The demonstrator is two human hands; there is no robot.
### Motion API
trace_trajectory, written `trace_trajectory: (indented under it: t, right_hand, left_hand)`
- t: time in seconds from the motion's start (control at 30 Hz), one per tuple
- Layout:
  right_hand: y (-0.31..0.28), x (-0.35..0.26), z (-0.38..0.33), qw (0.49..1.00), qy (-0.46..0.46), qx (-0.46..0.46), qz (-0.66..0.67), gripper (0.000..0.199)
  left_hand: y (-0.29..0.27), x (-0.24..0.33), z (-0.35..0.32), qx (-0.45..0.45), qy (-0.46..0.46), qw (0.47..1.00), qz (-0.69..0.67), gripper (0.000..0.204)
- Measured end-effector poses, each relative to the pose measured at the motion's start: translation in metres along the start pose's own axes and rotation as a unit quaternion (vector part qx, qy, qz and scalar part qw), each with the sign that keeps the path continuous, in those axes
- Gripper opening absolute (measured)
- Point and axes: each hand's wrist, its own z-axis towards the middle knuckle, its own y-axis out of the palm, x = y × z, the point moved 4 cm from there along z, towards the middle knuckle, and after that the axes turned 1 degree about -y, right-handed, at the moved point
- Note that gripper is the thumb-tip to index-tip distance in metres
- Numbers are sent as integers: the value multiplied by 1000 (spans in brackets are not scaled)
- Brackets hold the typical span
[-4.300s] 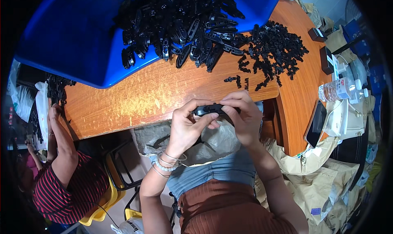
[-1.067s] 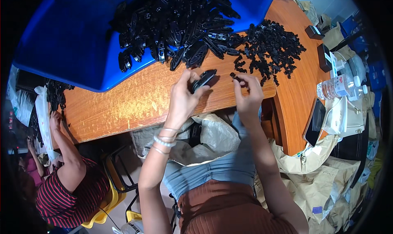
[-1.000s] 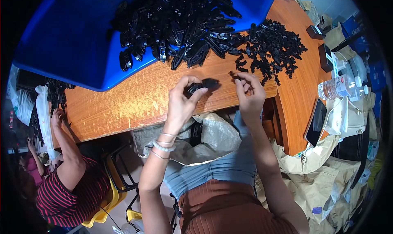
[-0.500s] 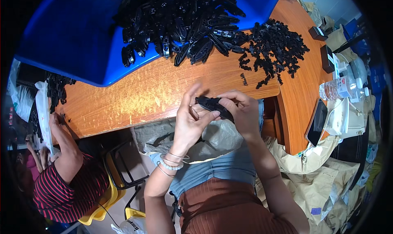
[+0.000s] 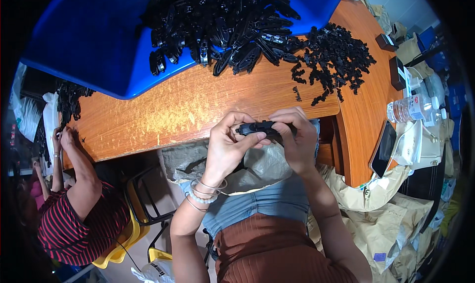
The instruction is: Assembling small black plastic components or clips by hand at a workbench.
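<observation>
Black and small, the plastic part [image 5: 258, 129] is half hidden by fingers, its shape unclear. Left hand [image 5: 228, 145] and right hand [image 5: 296, 140] both pinch it closed, just off the wooden table [image 5: 188, 104] edge.

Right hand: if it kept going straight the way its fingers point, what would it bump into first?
The right hand points left along the black plastic part; it would probably meet the left hand first.

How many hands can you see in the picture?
4. The person's left hand and right hand hold a long black plastic part together at the wooden table's edge. A co-worker's two hands are at far left. More may be hidden.
</observation>
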Motion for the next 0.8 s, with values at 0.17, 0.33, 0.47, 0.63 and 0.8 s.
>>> trace_trajectory:
  t: [0.17, 0.33, 0.47, 0.63, 0.8]
  right_hand:
    - [-1, -12, 1, 992, -94, -2, -88, 13]
    - [9, 15, -10, 985, 123, -83, 92, 22]
    - [15, 29, -20, 941, 222, -90, 239, 26]
    - [12, 19, -15, 943, 217, -129, 215, 26]
    - [13, 18, -24, 928, 139, -294, 180, 27]
  left_hand:
    - [-3, 0, -2, 24, 53, 998, 26, 22]
    - [-12, -6, -3, 42, 42, 996, 60, 23]
    - [-12, 0, -4, 27, 36, 992, 122, 19]
    - [-28, 6, 5, -57, -5, 982, 181, 18]
    - [-32, 25, 58, 29, 152, 914, 375, 19]
